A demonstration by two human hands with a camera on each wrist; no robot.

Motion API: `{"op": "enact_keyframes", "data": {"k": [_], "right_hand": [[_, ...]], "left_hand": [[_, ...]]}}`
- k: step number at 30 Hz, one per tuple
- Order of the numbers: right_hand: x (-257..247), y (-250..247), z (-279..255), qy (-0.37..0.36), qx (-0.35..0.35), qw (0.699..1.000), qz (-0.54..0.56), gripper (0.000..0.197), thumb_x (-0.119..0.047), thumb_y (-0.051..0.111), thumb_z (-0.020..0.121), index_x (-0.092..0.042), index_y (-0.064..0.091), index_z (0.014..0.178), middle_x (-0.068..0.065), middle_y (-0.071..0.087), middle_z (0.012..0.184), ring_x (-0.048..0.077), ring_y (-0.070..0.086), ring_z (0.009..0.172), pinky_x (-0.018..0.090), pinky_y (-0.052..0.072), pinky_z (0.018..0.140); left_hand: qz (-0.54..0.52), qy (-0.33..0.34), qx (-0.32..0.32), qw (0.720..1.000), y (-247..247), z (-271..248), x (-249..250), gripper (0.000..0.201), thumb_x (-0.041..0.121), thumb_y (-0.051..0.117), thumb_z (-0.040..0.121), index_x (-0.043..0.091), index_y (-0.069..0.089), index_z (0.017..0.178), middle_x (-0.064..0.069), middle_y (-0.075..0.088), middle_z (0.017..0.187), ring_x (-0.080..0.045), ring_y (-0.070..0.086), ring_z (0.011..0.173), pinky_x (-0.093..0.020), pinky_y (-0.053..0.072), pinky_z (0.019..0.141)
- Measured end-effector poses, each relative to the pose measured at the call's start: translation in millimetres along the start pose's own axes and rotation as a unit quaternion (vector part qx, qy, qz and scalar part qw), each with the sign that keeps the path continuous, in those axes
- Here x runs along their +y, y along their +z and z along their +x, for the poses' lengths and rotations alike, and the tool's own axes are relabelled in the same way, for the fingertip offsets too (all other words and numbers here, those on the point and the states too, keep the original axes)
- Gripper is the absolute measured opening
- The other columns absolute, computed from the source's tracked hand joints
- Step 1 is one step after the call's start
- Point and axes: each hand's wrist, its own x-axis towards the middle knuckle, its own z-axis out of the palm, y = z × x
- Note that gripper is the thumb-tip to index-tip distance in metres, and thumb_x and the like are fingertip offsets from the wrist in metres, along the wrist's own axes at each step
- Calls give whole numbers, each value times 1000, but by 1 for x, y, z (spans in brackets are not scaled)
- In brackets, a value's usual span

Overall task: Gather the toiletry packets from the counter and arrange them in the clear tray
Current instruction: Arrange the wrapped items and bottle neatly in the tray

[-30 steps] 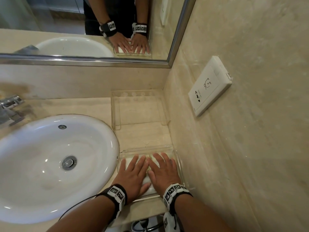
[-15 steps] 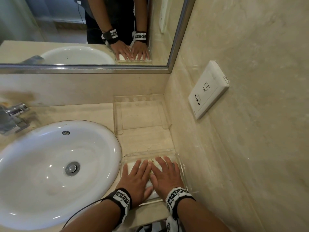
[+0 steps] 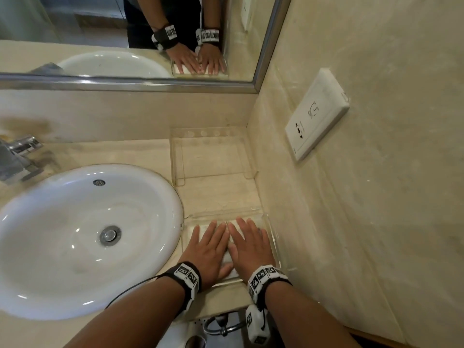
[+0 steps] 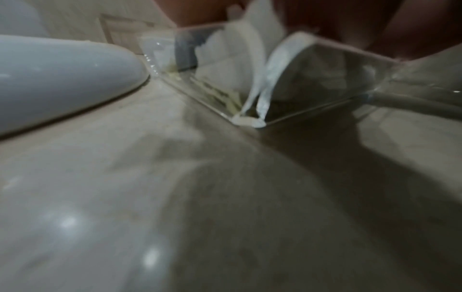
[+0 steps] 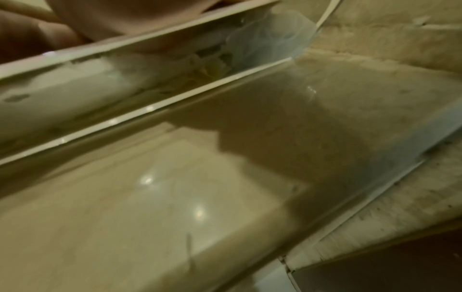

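White packets (image 3: 195, 231) lie inside the clear tray (image 3: 272, 231) at the near edge of the table (image 3: 221, 195), and I have both hands spread flat on top of them. My left hand (image 3: 209, 249) covers the left half of the tray, fingers straight and slightly fanned; my right hand (image 3: 251, 247) covers the right half, fingers likewise straight, the two thumbs nearly touching in the middle. Neither hand grips anything: both are wide and pressing down. From the left wrist view I can make out crumpled white wrappers (image 4: 240, 59) behind the tray's transparent wall (image 4: 325, 83), with the sink basin (image 4: 62, 79) just beside it. The right wrist view shows the tray's rim (image 5: 150, 39) and pale packet material behind the wall, but it is blurred.

I judge this to be the closing step: the packets look gathered already, and I am flattening and settling them so they sit level in the tray. I see no loose packets on the bare stretch of table between this tray and the second clear holder (image 3: 211, 156) by the back wall, though my hands hide most of the tray's contents.

Next I would lift both palms straight up, slowly, so no wrapper clings and rides out, then check that nothing pokes over the rim.
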Motion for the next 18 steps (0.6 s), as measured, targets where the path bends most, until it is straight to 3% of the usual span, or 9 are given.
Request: {"op": "enact_keyframes", "data": {"k": [4,8,14,18], "right_hand": [[2,1,0,1,9,1000,5,68,-58,5,94,-38,9,158,-10,4,167,19,-1,155,45,1,122],[0,3,0,7,11,1000,7,64,-57,11,96,-38,14,157,-8,10,167,21,6,155,46,5,122],[2,-10,-2,1,-15,1000,3,73,-65,6,88,-41,9,157,-8,2,168,23,-1,155,48,8,124],[2,-19,-7,10,-3,1000,-1,70,-68,20,91,-44,14,157,-6,2,169,25,2,155,53,13,122]], "left_hand": [[-4,-1,-13,1000,0,0,-1,83,66,34,89,7,40,147,-14,35,156,-35,31,144,-64,33,108],[-9,-5,-15,1000,-1,-1,0,82,67,35,89,8,42,145,-12,37,155,-34,34,143,-65,34,107],[1,2,-16,1000,-13,-6,-2,81,70,36,89,11,49,143,-8,42,153,-33,40,140,-66,39,102],[11,16,7,1000,-25,-12,-11,80,71,36,89,14,50,142,-7,46,150,-32,44,137,-63,40,103]]}}
